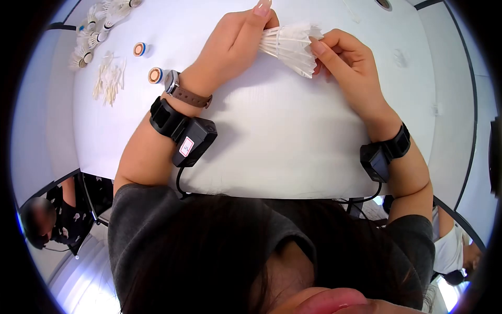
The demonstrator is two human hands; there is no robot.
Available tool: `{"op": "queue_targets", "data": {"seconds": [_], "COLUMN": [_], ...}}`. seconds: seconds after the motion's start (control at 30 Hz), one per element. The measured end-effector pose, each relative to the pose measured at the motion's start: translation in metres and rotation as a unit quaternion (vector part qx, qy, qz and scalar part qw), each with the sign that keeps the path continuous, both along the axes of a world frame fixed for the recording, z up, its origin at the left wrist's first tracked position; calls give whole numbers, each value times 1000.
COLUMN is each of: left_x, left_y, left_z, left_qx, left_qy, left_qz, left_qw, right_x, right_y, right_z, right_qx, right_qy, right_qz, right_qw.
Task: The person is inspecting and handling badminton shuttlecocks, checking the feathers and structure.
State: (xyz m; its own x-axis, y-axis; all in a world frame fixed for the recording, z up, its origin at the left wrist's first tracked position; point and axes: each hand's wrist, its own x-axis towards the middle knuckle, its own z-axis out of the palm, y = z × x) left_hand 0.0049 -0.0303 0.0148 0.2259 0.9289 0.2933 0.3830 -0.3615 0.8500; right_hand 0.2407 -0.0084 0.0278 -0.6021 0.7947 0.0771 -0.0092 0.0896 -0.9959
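A white feather shuttlecock (288, 47) lies on its side in the air between my hands, its wide feather end toward the right. My left hand (238, 44) is closed round its narrow end, with the thumb pointing up; the base is hidden by the fingers. With thumb and fingers, my right hand (348, 60) pinches the edge of the feather skirt. Two cork pieces with blue and white rims, one upper (139, 49) and one lower (156, 75), stand on the white table (282, 152) left of my left wrist.
Several shuttlecocks (94, 37) are heaped at the table's upper left, above a pile of loose feather pieces (110, 78). A round object (384, 4) sits at the top right edge. Other people are partly visible at the lower left (65, 214) and lower right (452, 248).
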Motion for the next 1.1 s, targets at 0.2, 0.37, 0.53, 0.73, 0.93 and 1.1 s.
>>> {"op": "queue_targets", "data": {"seconds": [0.2, 0.37, 0.53, 0.73, 0.93, 1.1], "left_x": [3, -3, 9, 11, 17, 13], "left_y": [-3, -1, -2, -4, -2, 0], "left_z": [3, 3, 7, 10, 12, 9], "left_qx": [-8, -47, -11, -51, -16, 17], "left_qy": [4, -4, -18, -29, -9, -1], "left_qz": [11, 10, -2, 21, 32, 34], "left_qw": [1000, 999, 1000, 998, 999, 999], "right_x": [1, -1, 7, 3, 8, 5], "right_y": [1, -1, 0, 1, -4, -6], "right_z": [1, 0, -1, -1, 2, 4], "right_qx": [-2, 4, 16, 7, 28, 17], "right_qy": [1, 4, -10, 23, -21, -30], "right_qz": [12, 1, -39, -79, -61, -34], "right_qw": [1000, 1000, 999, 997, 998, 999]}}
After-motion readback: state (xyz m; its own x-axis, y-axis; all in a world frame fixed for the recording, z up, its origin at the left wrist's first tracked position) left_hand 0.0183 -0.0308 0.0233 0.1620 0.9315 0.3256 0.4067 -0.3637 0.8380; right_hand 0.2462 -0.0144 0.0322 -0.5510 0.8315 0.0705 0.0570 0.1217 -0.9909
